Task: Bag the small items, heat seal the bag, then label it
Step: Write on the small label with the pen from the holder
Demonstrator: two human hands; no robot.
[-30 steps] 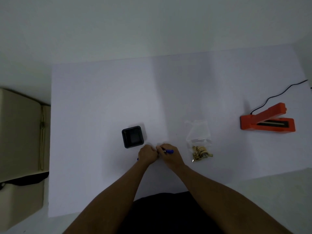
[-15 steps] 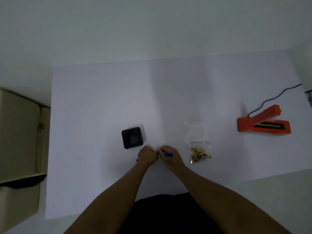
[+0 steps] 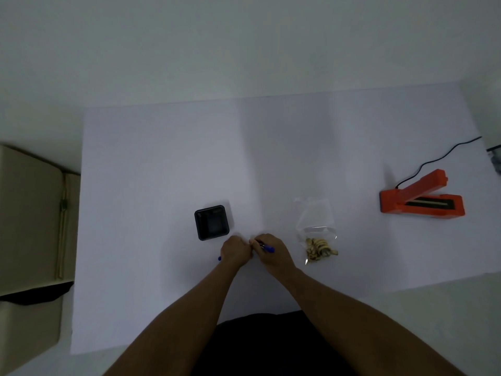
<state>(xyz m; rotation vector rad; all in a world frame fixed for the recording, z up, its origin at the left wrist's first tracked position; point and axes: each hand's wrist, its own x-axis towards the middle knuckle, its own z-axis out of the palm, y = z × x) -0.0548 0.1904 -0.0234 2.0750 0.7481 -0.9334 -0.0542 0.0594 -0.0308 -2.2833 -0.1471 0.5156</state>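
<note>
Two hands meet knuckle to knuckle near the front middle of the white table. The right hand has its fingers curled round a blue pen, whose blue end pokes out toward the bag. The left hand is curled too, and a small blue tip shows beyond its far side. It seems to grip the other end of the same pen, though whether that tip is a cap I cannot tell.

The clear bag lies flat just to the right of the hands, untouched, with the small items gathered at its near end. If its mouth is sealed, the picture is too dim to show it. The orange sealer sits well apart at the far right with its arm raised and its cord trailing off. A black tray stands just beyond the left hand.

Judging from this, bagging is done and the labelling step is in hand, most likely getting the pen ready. No label is visible. The next move probably calls for freeing the tip, then steadying the thin, slippery bag with one hand while the other writes.
</note>
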